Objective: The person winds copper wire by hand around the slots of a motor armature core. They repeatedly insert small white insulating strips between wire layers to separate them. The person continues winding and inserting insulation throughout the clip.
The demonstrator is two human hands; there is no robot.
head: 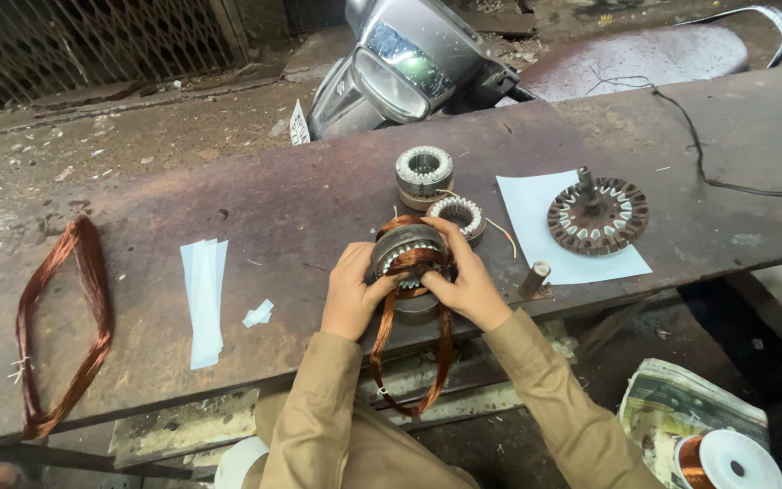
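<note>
My left hand (pixel 352 292) and my right hand (pixel 465 274) both grip a round metal stator core (pixel 406 245) at the near edge of a rusty workbench (pixel 282 217). A loop of copper wire (pixel 409 353) is threaded through the core's slots and hangs down below the bench edge between my sleeves. My fingers press on the wire at the core's rim.
Two more stator cores (pixel 424 172) (pixel 457 215) lie just behind. A rotor with a shaft (pixel 597 215) rests on white paper (pixel 536 226). White paper strips (pixel 204 299) and a copper coil (pixel 56 326) lie at left. A wire spool (pixel 726 460) sits low right; a scooter (pixel 409 63) stands behind the bench.
</note>
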